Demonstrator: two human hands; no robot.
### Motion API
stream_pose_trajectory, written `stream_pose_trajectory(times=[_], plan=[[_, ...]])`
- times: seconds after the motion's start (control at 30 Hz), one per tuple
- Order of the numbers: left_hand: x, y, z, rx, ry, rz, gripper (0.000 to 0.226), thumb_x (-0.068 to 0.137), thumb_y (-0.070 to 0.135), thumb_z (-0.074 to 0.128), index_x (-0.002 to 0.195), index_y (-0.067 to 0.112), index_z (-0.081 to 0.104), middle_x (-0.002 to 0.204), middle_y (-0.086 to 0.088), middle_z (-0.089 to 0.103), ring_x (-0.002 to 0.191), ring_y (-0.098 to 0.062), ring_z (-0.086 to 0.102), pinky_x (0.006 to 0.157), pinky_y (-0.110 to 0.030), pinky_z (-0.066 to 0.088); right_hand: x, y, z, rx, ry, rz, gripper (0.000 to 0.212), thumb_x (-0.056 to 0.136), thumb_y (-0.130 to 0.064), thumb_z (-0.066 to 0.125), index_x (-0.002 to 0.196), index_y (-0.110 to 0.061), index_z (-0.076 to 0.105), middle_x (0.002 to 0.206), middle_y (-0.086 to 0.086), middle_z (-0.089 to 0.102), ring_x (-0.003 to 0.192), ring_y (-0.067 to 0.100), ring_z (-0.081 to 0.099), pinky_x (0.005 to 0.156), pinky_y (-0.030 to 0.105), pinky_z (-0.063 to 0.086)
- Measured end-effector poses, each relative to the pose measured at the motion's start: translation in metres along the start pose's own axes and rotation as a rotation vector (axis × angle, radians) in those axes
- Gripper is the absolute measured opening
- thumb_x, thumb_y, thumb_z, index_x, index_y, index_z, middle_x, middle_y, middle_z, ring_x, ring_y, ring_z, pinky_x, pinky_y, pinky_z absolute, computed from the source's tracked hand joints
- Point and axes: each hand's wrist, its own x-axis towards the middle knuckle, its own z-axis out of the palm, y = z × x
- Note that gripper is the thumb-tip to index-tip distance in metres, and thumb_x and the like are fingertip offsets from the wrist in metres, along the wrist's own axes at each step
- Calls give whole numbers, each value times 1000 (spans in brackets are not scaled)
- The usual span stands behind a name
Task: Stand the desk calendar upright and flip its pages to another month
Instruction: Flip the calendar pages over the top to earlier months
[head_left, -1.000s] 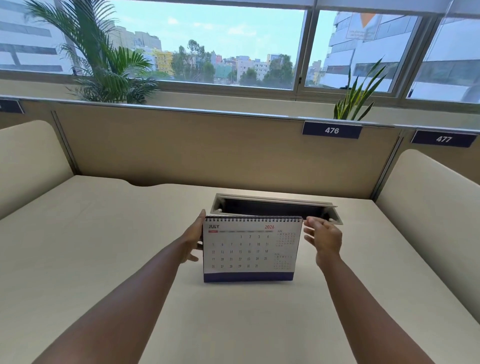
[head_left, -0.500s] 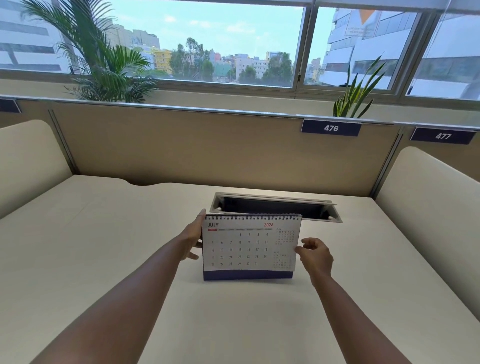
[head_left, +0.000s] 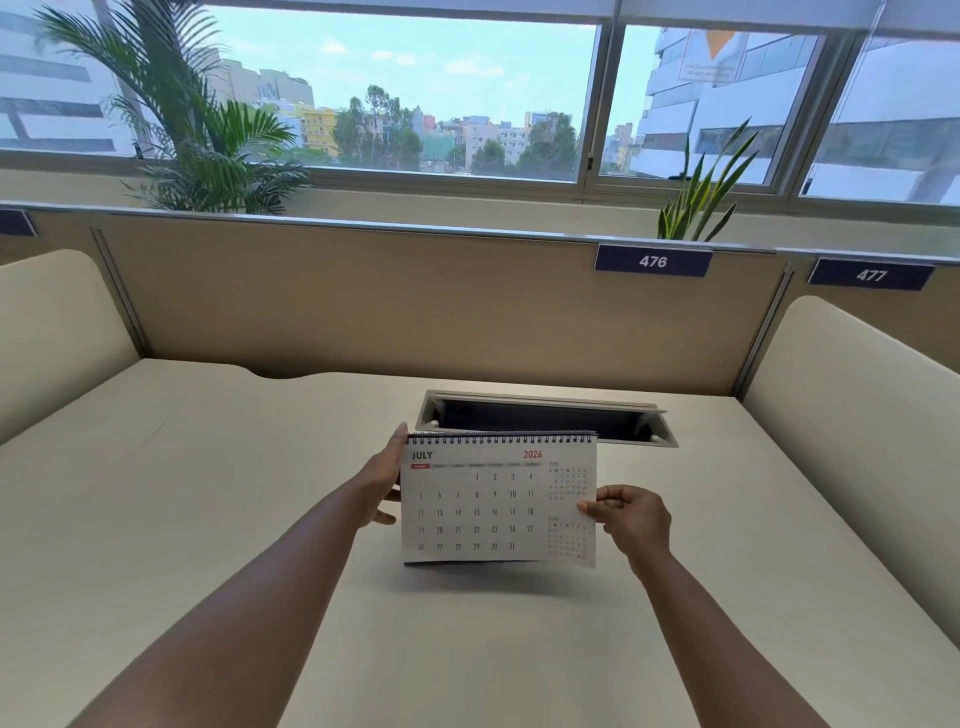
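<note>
The desk calendar (head_left: 498, 499) shows a page headed "JULY" in dark letters at its eleven o'clock corner and "2026" in red toward one o'clock, with the dates 1 to 31 in rows beneath. Along its three o'clock side sit two small grids labelled "JUN" and "AUG", their digits too small to read. At one o'clock, two dark plates on the partition (head_left: 415, 291) read "476" (head_left: 652, 261) and "477" (head_left: 870, 274).

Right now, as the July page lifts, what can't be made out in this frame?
Head view only:
- Next month's page: hidden behind the July page.
- Desk calendar's base and its footing on the desk: covered by that lifted page.
- Left hand fingers: mostly behind the calendar's left edge.
- Cable tray contents: too dark.
- Weekday header text: too small, blurred.
</note>
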Motion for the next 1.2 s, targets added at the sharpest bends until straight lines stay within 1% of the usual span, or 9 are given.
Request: stream_pose_trajectory(times=[0.2,0.4,0.47,0.6,0.73,0.83,0.9,1.03,1.2], plan=[[2,-1,0,0,0,5,63,89,66,15,82,22,60,87,-1,60,102,-29,49,93,-51,37,4,5,-5,-21,-41,-52,17,65,-9,79,60,-12,63,63,6,68,61,21,62,54,26,46],[1,-2,0,10,-11,7,63,89,66,14,80,24,60,86,0,58,102,-28,49,90,-49,38,3,5,-10,-52,-55,-105,21,70,-24,76,55,-14,64,79,10,72,76,21,63,67,35,48],[-1,-2,0,9,-17,8,63,89,66,13,80,24,60,86,-1,58,102,-28,48,89,-49,38,0,-1,-12,44,-173,-76,26,79,-35,65,63,-14,68,86,14,72,75,21,62,63,32,47],[-1,-2,-3,-14,-51,-7,75,87,68,7,82,20,64,92,-8,64,98,-29,56,84,-46,42,-2,-16,-20,339,-606,155,65,83,-64,30,90,-16,73,89,8,75,81,23,70,71,35,52],[-4,-2,-8,-31,-63,-21,87,82,73,0,77,18,67,85,-10,66,85,-26,61,73,-38,45,0,-32,-22,681,-820,164,78,73,-74,29,93,-13,72,85,12,74,79,26,71,61,31,58],[-6,-3,-9,-43,-75,-23,89,78,76,-4,90,18,63,101,-13,63,105,-32,55,88,-46,42,1,-47,-16,847,-818,91,82,68,-74,34,108,-10,64,105,14,72,97,29,67,77,38,58],[-7,-5,-8,-59,-88,-11,91,78,75,-7,100,17,60,113,-14,58,109,-32,50,92,-49,39,3,-55,-9,866,-815,95,85,62,-76,37,110,-12,66,112,10,70,102,28,66,78,37,58],[-8,-6,-7,-78,-93,-14,94,79,73,-9,110,15,58,122,-15,55,114,-33,48,96,-51,37,3,-64,0,828,-821,85,82,63,-76,34,117,-20,60,120,6,64,98,27,68,70,32,59],[-5,-5,-7,-83,-82,-20,89,80,73,-5,104,14,57,117,-14,55,117,-34,47,100,-53,35,0,-67,11,759,-807,73,78,70,-70,32,130,-21,44,129,6,55,79,21,70,56,24,57]])
